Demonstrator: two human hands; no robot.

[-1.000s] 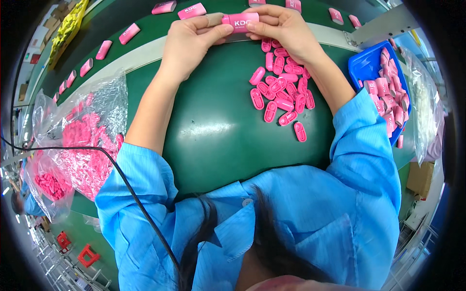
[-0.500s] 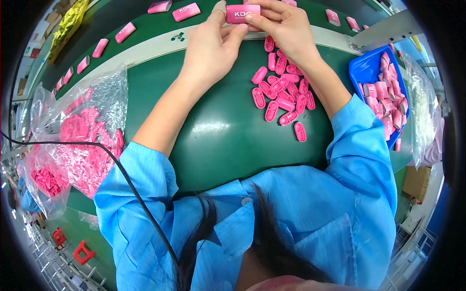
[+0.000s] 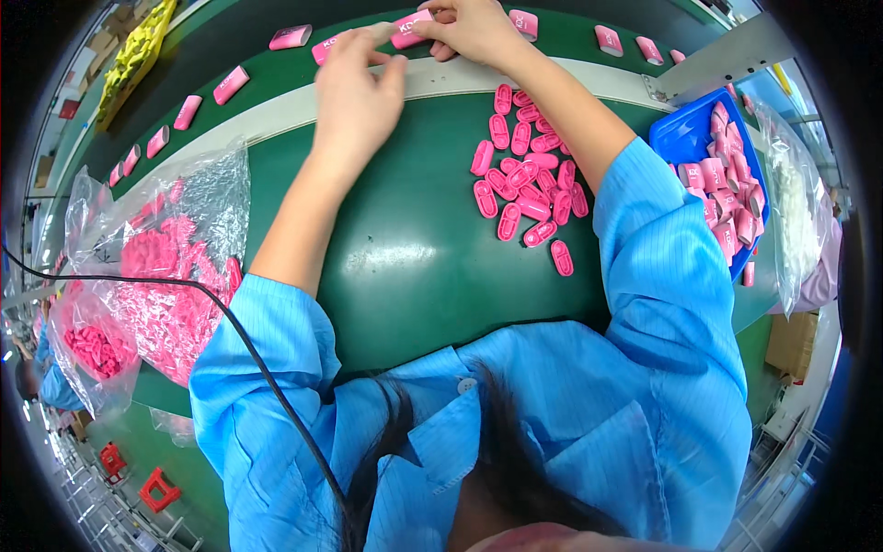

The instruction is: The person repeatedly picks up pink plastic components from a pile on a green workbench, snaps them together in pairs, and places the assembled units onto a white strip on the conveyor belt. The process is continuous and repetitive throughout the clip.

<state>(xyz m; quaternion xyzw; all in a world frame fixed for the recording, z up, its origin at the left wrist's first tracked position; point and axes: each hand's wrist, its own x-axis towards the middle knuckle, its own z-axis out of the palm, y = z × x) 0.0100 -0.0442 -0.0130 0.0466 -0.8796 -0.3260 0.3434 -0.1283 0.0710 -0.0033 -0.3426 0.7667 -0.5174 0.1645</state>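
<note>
At the far edge of the green work table, my right hand (image 3: 474, 33) pinches a pink flat-sided shell (image 3: 410, 28) with white lettering, held just over the conveyor. Left of it, my left hand (image 3: 357, 92) has its thumb and forefinger apart. Its forefinger tip comes close to the held shell's left end; whether they touch I cannot tell. Another pink shell (image 3: 323, 49) lies partly hidden behind that hand. Below my right forearm, small pink oval caps (image 3: 509, 221) are spread in a loose pile on the table.
More pink shells (image 3: 231, 85) sit spaced along the dark green conveyor (image 3: 262, 69). A blue bin (image 3: 676, 138) of shells stands at right, beside a clear bag of white pieces (image 3: 796, 212). Clear bags of pink parts (image 3: 156, 267) lie left. A black cable (image 3: 248, 336) crosses my left sleeve.
Both hands have shifted left, the right one carrying the shell. My left hand has come off the shell's left side and dropped a little nearer; the shell is now tilted.
</note>
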